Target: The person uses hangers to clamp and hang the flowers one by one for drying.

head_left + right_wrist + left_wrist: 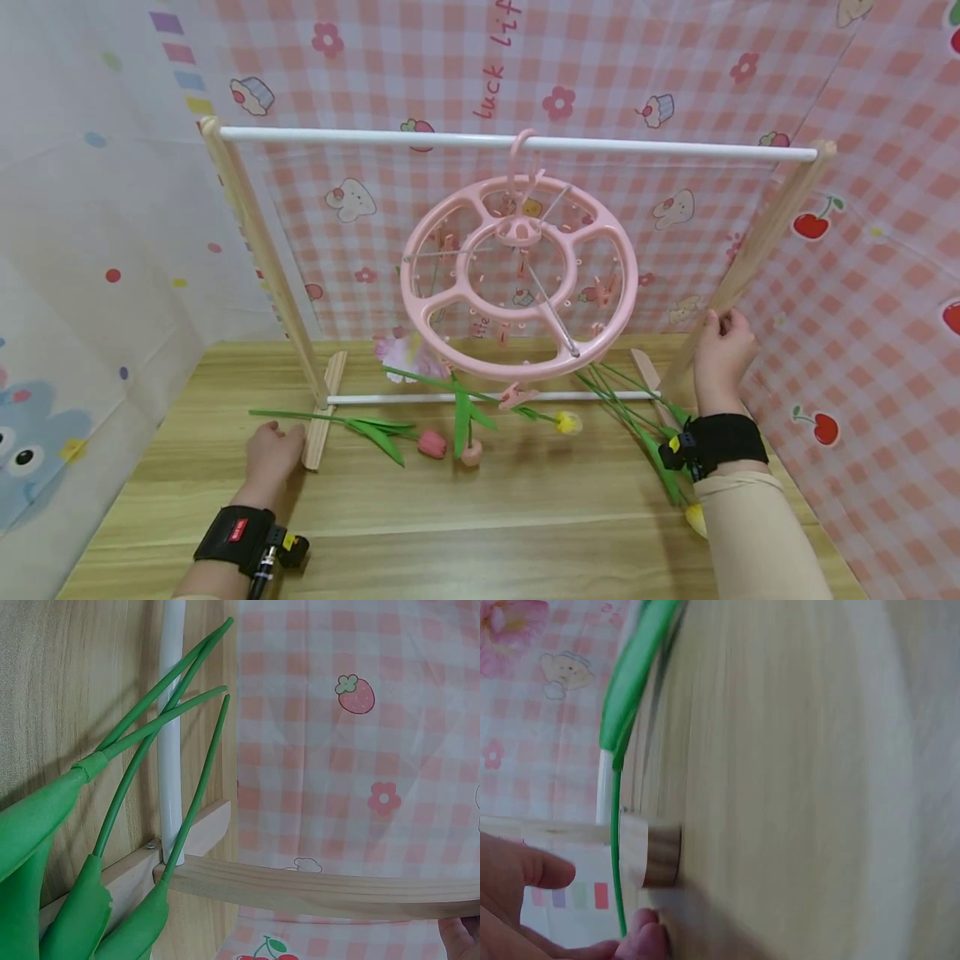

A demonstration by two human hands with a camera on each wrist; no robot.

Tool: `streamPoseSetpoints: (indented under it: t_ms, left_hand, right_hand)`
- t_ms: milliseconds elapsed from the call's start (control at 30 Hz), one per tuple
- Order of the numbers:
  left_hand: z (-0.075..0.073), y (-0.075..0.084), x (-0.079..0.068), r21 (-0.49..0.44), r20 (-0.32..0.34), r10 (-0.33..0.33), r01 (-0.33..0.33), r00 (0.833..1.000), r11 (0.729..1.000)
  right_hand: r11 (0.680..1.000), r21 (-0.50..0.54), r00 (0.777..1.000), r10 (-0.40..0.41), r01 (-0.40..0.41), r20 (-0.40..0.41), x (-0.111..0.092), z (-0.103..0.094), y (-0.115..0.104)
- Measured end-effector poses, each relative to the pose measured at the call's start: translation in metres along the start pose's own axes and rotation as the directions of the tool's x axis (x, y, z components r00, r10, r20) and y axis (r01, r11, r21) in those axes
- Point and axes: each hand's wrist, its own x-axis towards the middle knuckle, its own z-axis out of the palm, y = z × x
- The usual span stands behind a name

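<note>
Left hand (273, 454) relaxed beside rack's (360, 138) left foot (315, 446); I see room between hand and tabletop's (480, 533) left edge. Right hand (723, 354) touches right post (777, 217) (can't tell if gripping). Rack near back edge, tulips (432, 444) around lower bar (427, 399).

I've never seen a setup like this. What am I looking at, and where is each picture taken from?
There is no machine, just a person's left hand and right hand. The wide picture comes from a camera on the head; each of the others comes from a small camera strapped to a wrist.

On the table stands a rack with a pink hanger hooked over its top bar. A pink flower lies below, with more flowers nearby.

The left hand is beside that flower's stem, seemingly holding nothing. The right hand is at the right post; whether it grips is unclear.
</note>
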Motion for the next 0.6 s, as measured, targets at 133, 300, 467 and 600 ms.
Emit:
streamPoseSetpoints:
  t_ms: [133, 300, 467, 600]
  left_hand:
    - [-0.007, 0.003, 0.01, 0.166, 0.055, 0.044, -0.053, 0.997, 0.985]
    - [-0.015, 0.013, 0.018, 0.312, 0.186, 0.047, -0.104, 0.981, 0.944]
    - [-0.017, 0.026, 0.019, 0.392, 0.277, -0.007, -0.106, 0.961, 0.914]
    - [-0.015, 0.03, 0.021, 0.486, 0.27, -0.042, -0.098, 0.962, 0.869]
  right_hand:
    - [1.0, -0.017, 1.0, 0.008, -0.008, 0.021, 0.0, -0.001, 0.001]
    - [1.0, -0.03, 1.0, -0.005, 0.006, 0.021, 0.0, -0.002, 0.001]
    - [0.999, -0.037, 1.0, -0.014, 0.014, 0.022, 0.0, -0.004, 0.0]
    - [0.999, -0.044, 0.999, -0.025, 0.026, 0.024, 0.0, -0.004, 0.001]
